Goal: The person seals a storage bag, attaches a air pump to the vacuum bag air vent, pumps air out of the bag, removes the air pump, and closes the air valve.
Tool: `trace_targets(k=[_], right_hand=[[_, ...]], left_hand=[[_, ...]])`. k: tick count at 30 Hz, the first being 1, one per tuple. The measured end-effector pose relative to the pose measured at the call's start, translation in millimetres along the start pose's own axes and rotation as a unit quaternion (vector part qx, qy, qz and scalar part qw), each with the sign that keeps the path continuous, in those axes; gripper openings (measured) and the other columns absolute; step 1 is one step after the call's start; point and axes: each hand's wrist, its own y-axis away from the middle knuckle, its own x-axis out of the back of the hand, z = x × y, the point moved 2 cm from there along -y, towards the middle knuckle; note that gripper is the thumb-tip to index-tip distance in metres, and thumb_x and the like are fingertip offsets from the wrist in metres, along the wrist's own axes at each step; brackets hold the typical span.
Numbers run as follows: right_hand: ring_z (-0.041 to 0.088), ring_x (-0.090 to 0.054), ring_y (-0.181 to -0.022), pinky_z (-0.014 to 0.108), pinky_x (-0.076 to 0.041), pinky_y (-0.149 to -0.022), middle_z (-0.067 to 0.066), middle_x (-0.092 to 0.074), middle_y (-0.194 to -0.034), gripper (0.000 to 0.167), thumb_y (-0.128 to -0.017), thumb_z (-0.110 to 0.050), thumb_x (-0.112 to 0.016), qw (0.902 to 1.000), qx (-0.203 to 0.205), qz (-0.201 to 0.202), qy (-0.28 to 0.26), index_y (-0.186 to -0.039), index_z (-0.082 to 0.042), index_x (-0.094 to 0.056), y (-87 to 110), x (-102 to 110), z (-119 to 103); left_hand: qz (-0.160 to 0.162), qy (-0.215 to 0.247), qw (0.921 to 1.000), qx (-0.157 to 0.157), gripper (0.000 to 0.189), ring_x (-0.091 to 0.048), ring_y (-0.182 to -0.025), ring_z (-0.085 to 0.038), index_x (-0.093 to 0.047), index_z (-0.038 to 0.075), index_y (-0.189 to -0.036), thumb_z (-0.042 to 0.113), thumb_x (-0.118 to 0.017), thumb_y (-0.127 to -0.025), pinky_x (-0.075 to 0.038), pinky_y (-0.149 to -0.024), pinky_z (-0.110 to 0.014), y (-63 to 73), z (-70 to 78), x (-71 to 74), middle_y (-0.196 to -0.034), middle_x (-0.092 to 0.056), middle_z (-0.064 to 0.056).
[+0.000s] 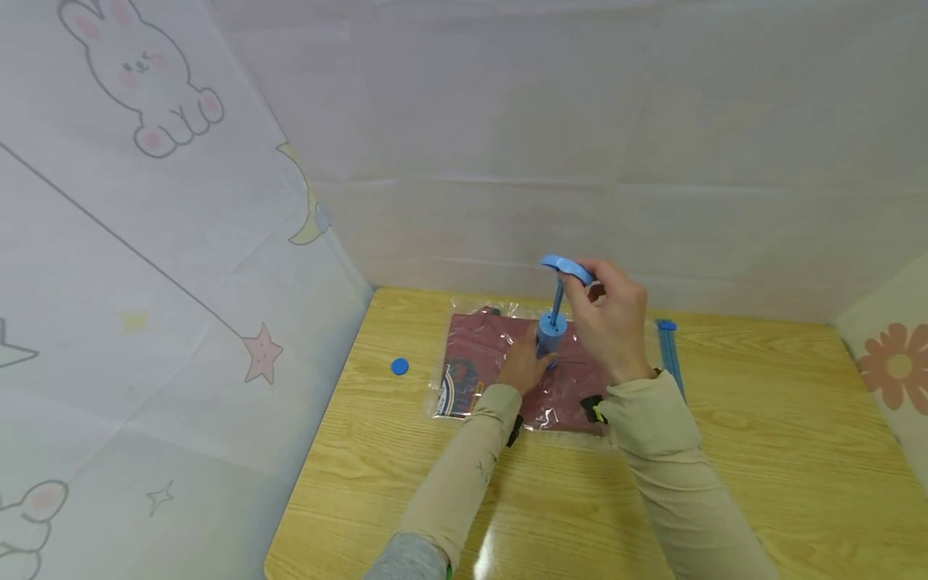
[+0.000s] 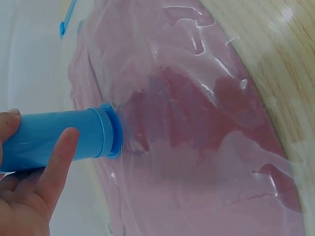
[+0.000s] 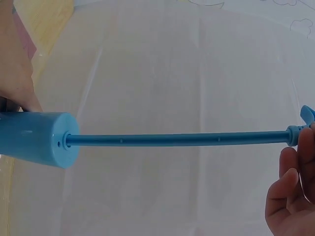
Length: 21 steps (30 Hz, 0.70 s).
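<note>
A blue hand pump (image 1: 551, 329) stands on a clear plastic bag (image 1: 558, 407) holding folded dark-pink fabric. My left hand (image 1: 520, 366) grips the pump's cylinder low down, one finger lying along its side. In the left wrist view, the lower end of the cylinder (image 2: 64, 135) meets the bag's surface. Above it, my right hand (image 1: 612, 322) holds the pump's wide handle (image 1: 558, 264) with curled fingers. Between cylinder and handle, a long stretch of thin rod (image 3: 172, 140) shows in the right wrist view, so the handle is drawn out.
The bag lies on a wooden table (image 1: 362, 435) near its back edge. Left of the bag is a round blue cap (image 1: 399, 366). A blue strip with a slider (image 1: 669, 346) lies on the right. Patterned white sheets (image 1: 507, 161) hang behind and beside the table.
</note>
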Motion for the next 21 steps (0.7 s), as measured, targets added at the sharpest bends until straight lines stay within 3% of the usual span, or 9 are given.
trace_targets(k=[12, 17, 21], right_hand=[[0.012, -0.050, -0.068, 0.019, -0.040, -0.063, 0.017, -0.069, -0.085, 0.017, -0.091, -0.007, -0.064, 0.9999, -0.010, -0.004, 0.002, -0.100, 0.006, -0.068, 4.5, -4.4, 12.8], [0.016, -0.052, -0.064, 0.016, -0.038, -0.054, 0.016, -0.070, -0.084, 0.016, -0.092, -0.009, -0.063, 0.9970, -0.052, -0.053, 0.023, -0.099, 0.004, -0.068, 14.5, -12.4, 36.2], [0.018, -0.056, -0.062, 0.021, -0.041, -0.051, 0.016, -0.069, -0.085, 0.015, -0.093, -0.012, -0.061, 0.9862, -0.114, -0.110, 0.048, -0.100, 0.000, -0.067, 27.8, -21.2, 63.4]], left_hand=[[0.022, -0.008, 0.9995, -0.018, 0.053, -0.067, -0.105, -0.029, -0.044, 0.011, -0.133, 0.021, -0.071, -0.088, -0.055, -0.087, -0.041, 1.5, 0.6, -0.2, -0.116, -0.069, -0.014], [0.016, -0.013, 0.9997, -0.014, 0.055, -0.067, -0.106, -0.029, -0.042, 0.012, -0.135, 0.022, -0.070, -0.089, -0.055, -0.089, -0.040, 1.5, 0.5, 0.0, -0.118, -0.068, -0.014], [0.006, -0.010, 0.9999, -0.011, 0.057, -0.066, -0.108, -0.029, -0.041, 0.012, -0.137, 0.023, -0.070, -0.090, -0.055, -0.090, -0.040, 1.8, -0.3, -1.2, -0.120, -0.067, -0.015]])
